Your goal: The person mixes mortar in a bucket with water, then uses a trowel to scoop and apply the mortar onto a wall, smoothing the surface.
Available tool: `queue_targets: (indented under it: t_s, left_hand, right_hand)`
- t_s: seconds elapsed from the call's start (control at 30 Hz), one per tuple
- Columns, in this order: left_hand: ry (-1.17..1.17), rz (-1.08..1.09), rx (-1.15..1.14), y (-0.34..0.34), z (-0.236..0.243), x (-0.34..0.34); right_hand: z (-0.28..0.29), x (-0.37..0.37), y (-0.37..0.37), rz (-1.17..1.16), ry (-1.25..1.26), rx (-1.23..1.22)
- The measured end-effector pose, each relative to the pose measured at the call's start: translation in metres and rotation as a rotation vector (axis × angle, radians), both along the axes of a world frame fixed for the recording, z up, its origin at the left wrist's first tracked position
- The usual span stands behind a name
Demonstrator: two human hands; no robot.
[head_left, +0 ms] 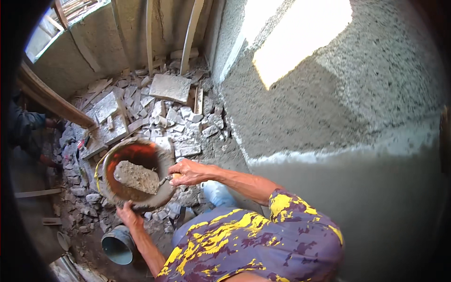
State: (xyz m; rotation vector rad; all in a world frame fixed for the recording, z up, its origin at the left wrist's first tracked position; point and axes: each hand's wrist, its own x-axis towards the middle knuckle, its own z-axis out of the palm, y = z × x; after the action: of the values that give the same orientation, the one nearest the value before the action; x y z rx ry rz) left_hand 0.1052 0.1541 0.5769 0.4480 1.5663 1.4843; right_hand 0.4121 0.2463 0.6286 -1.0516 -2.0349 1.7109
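My right hand (190, 172) is closed round the wooden handle of a trowel (163, 181). The blade, heaped with wet grey mortar (136, 176), is over the inside of a round, mortar-caked bucket (165, 162) with an orange inner wall. At the bucket's near rim, my left hand (130, 215) grips the edge, its thumb showing on top and its other fingers partly hidden. The bucket is tilted with its mouth toward me. A yellow handle or cord (97, 176) hangs along its left side.
Broken bricks and rubble (181, 120) cover the ground ahead, with a flat slab (170, 88) among them. A plastered wall (300, 113) rises at right. A grey-green bucket (117, 246) lies near my left forearm. Wooden props (190, 37) stand behind. Another person's sleeve (28, 124) shows at far left.
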Motion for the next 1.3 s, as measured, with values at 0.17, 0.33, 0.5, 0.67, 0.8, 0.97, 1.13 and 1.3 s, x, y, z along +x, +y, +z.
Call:
queue_targets:
  t_s: [0.17, 0.33, 0.5, 0.67, 0.8, 0.97, 1.13, 1.3]
  left_hand:
    - [0.057, 0.085, -0.022, 0.013, 0.007, 0.023]
    - [0.120, -0.030, -0.009, 0.035, -0.006, 0.038]
    - [0.055, -0.154, -0.035, 0.046, -0.069, 0.024]
    - [0.026, -0.301, 0.013, 0.072, -0.034, 0.082]
    - [0.494, -0.541, 0.122, 0.094, -0.009, 0.122]
    - [0.598, -0.701, 0.081, 0.099, 0.041, 0.170]
    - [0.653, -0.723, 0.260, 0.079, 0.038, 0.164]
    - [0.611, -0.775, 0.089, 0.074, 0.023, 0.137]
  right_hand:
    - [0.017, 0.148, 0.085, -0.451, 0.082, -0.328]
    - [0.126, 0.358, 0.132, -1.257, 0.012, 0.611]
    - [0.193, 0.299, 0.058, -1.296, -0.153, 0.672]
    - [0.066, 0.163, -0.004, -0.629, -0.803, 0.964]
    - [-0.003, 0.095, -0.006, -0.242, -1.086, 0.848]
    - [-0.088, 0.062, 0.052, -0.353, -1.250, 1.119]
    - [-0.113, 0.069, 0.025, -0.138, -0.839, 0.648]
    - [-0.167, 0.037, -0.021, -0.150, -0.346, 0.300]
